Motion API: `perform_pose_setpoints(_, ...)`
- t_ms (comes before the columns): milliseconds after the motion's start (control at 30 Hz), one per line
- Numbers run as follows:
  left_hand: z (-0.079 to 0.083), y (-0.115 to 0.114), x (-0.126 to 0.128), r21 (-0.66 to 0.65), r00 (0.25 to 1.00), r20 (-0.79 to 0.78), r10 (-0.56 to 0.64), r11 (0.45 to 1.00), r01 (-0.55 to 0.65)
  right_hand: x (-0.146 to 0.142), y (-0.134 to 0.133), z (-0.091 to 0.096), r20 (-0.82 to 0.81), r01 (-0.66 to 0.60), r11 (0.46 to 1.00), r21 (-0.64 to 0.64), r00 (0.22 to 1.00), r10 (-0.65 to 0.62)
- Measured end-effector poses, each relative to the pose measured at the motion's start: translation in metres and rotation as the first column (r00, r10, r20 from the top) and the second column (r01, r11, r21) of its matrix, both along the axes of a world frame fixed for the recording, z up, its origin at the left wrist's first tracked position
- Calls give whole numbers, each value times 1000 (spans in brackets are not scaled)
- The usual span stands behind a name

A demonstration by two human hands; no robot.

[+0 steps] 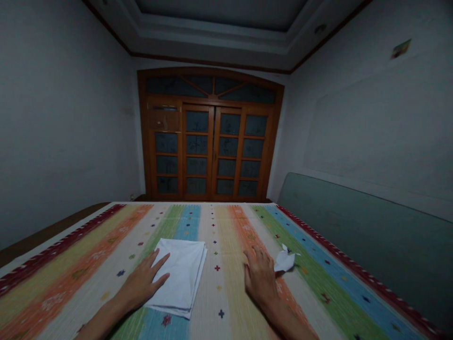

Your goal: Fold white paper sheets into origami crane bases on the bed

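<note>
Over striped cloth [221, 302], hands [141, 282] [261, 278]: left on sheets [182, 274], right by folded paper [284, 260]

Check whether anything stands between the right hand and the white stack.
Nothing visible does: the striped tablecloth shows between the right hand and the white stack. The left hand lies over the stack's left edge, and the folded white piece sits on the right hand's other side, outside that gap.

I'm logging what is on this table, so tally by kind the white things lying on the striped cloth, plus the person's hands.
Flat square white pile: 1
Small folded white piece: 1
Bare hands: 2, the left hand over the pile and the right hand beside the small piece
Total: 4
</note>
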State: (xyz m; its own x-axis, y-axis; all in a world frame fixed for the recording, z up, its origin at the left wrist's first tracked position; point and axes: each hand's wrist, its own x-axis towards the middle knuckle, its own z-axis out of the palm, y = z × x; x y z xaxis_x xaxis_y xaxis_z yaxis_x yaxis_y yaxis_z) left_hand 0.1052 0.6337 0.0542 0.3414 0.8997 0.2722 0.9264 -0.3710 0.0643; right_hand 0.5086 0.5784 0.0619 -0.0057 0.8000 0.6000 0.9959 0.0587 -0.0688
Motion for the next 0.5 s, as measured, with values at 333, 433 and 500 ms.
perform_pose_setpoints(333,-5,2,-2,12,999,-23,-30,999,30,39,15,25,133,325,916,-233,944,-301)
perform_pose_setpoints(433,-4,0,-1,8,999,-24,-26,1000,26,45,17,20,128,343,901,-265,939,-320)
perform_pose_setpoints(500,-1,-2,0,-9,999,-38,-18,1000,18,45,17,16,131,334,900,-280,942,-309)
